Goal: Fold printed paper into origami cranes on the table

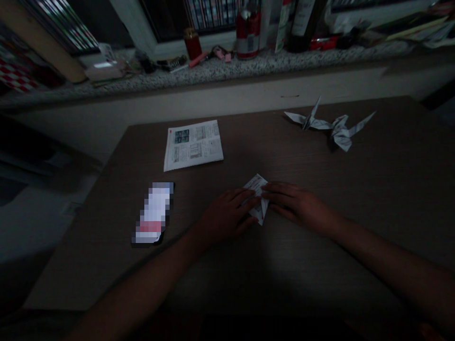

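A small folded piece of printed paper [256,185] lies on the dark wooden table [320,265] near its middle. My left hand [227,215] rests on the paper's left side, fingers curled and pressing it down. My right hand [293,201] lies on its right side, fingers held together and flat against the fold. Part of the paper is hidden under both hands.
Two folded paper cranes [334,127] stand at the table's far right. A printed sheet [193,144] lies at the far left, a blurred-out phone-like object [154,213] nearer on the left. A stone ledge [220,71] behind holds a red can [248,33], bottles and clutter.
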### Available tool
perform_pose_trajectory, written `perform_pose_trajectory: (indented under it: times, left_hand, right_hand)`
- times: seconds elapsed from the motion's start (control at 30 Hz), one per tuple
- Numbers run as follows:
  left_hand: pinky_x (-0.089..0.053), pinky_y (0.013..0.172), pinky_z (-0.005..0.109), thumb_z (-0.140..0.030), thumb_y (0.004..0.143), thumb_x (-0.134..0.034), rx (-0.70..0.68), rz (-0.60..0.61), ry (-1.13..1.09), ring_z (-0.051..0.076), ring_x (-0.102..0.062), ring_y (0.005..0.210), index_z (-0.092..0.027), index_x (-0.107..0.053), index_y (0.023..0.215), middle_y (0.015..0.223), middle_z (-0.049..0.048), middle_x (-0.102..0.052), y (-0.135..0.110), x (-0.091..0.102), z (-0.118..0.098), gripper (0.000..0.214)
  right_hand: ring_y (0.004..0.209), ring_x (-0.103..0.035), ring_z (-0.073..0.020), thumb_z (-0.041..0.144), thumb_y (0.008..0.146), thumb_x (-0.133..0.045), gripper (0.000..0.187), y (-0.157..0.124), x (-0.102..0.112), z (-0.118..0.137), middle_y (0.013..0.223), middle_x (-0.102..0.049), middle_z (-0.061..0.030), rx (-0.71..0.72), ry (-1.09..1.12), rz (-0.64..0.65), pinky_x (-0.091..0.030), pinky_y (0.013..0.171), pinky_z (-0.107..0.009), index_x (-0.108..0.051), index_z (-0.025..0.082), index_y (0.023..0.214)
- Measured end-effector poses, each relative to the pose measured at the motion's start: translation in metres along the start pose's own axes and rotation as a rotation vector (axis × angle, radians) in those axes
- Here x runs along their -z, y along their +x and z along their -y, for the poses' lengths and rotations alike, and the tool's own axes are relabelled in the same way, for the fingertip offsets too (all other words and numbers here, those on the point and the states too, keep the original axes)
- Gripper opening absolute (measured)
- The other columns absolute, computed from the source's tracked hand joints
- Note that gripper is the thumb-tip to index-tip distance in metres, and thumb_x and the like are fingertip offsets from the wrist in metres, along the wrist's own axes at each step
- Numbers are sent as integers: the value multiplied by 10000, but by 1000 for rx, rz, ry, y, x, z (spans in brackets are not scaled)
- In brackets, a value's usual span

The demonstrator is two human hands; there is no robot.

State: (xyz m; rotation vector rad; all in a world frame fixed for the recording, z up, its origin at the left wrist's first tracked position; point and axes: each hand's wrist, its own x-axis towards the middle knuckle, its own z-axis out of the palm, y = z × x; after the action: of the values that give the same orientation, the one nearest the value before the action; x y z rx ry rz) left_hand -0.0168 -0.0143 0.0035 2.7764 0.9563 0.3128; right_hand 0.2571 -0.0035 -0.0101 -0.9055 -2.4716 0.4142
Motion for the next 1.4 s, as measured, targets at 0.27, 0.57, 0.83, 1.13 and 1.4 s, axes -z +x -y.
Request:
perform_pose_trajectory:
  times: [0.27, 0.57, 0.83, 1.13, 1.4]
  left_hand:
    - [-430, 1140, 481, -468, 1077, -448, 8, 11, 15, 302, -458, 1425, -193, -433, 1536, 1532, 130, -519, 0, -1, 0, 535]
    - [-429, 1140, 482, -473, 1069, -468, 18, 23, 11, 303, -464, 1423, -192, -443, 1527, 1530, 135, -520, 1, 0, 0, 538]
    - [-451, 1134, 496, -432, 1063, -499, -21, 8, 26, 314, -472, 1422, -212, -481, 1520, 1535, 137, -517, -1, 2, 1, 507]
    - [-431, 1165, 521, -458, 1063, -498, -58, 22, -34, 305, -415, 1481, -268, -512, 1501, 1565, 106, -502, -5, 3, 2, 478]
    - [-367, 1203, 534, -445, 1071, -482, -144, 60, -28, 310, -352, 1520, -282, -499, 1507, 1625, 43, -439, -6, 7, 5, 466]
  right_hand:
    - [1291, -634, -288, 212, 1004, -588, 369, 0, 2, 1, 1390, -672, -116, -22, 17, 4, -549, 1072, -510, -656, 256, 1364]
    - [1286, -636, -278, 232, 1015, -571, 343, 0, 2, 1, 1392, -670, -106, -29, 14, -3, -548, 1075, -505, -668, 265, 1343]
    - [1290, -633, -292, 220, 1008, -577, 331, 0, 3, 0, 1400, -665, -122, -6, -12, 10, -549, 1069, -505, -676, 241, 1324]
    - [1318, -610, -305, 222, 1010, -572, 363, -1, 1, -1, 1419, -652, -120, 9, -35, 11, -532, 1084, -549, -653, 252, 1363]
    - [1384, -555, -317, 220, 1013, -572, 403, -4, 0, -2, 1482, -604, -135, 28, -59, 24, -510, 1111, -557, -622, 233, 1412]
